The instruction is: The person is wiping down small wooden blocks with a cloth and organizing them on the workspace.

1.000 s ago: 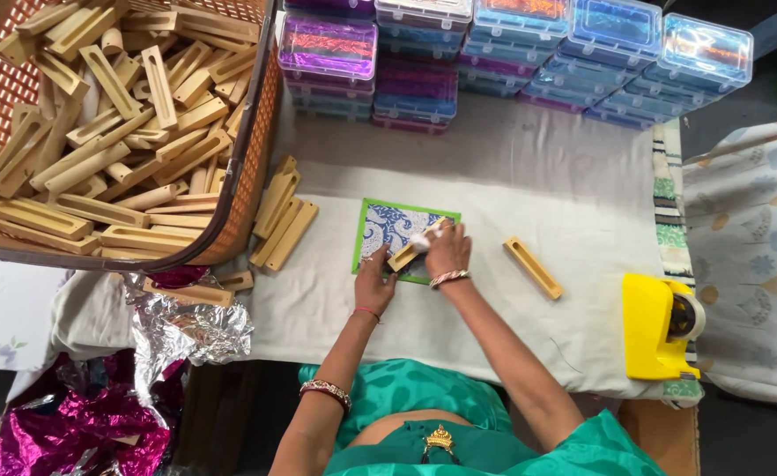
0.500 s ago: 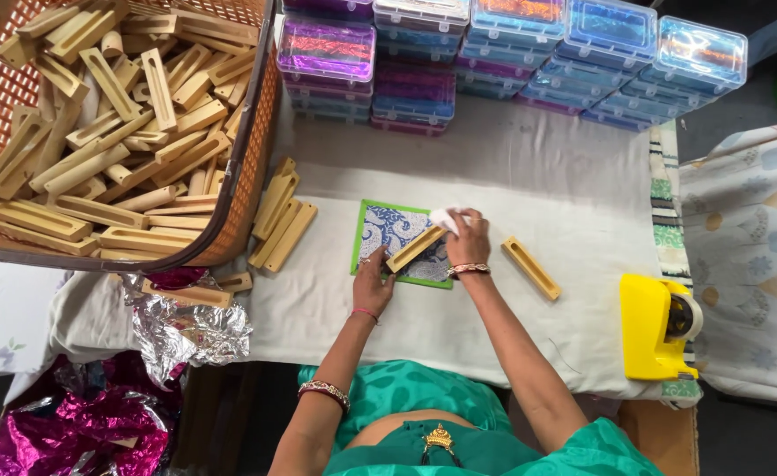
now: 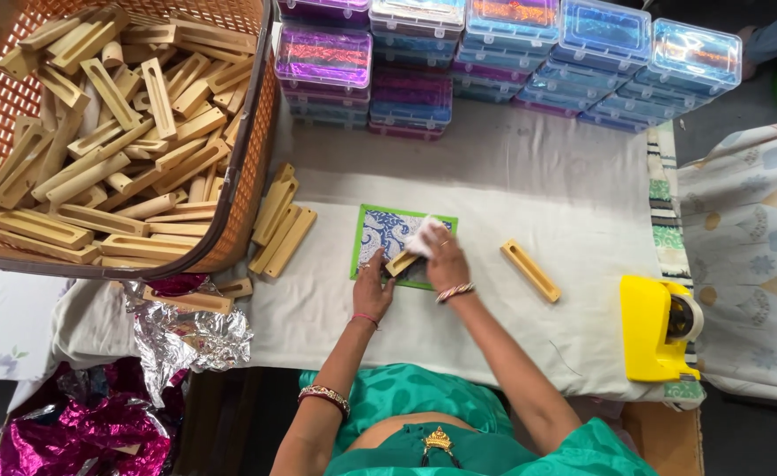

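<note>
A green-edged mat with a blue and white pattern (image 3: 383,231) lies on the cloth-covered table (image 3: 529,185). On it rests a pale wooden block (image 3: 400,262). My left hand (image 3: 372,289) presses on the mat's near edge, fingertips at the block's end. My right hand (image 3: 441,257) holds a white cloth wad (image 3: 424,234) against the block. A second wooden block with a slot (image 3: 529,271) lies to the right of my right hand.
An orange basket (image 3: 249,167) full of wooden blocks stands at the left, with a few more blocks (image 3: 281,227) stacked beside it. Stacked clear plastic boxes (image 3: 503,53) line the back. A yellow tape dispenser (image 3: 657,328) sits at the right. Crumpled foil (image 3: 190,339) hangs at the front left.
My right hand with the white cloth has moved back and forth along the block on the mat. The block has shifted a little. My left hand stays at the mat's edge.
</note>
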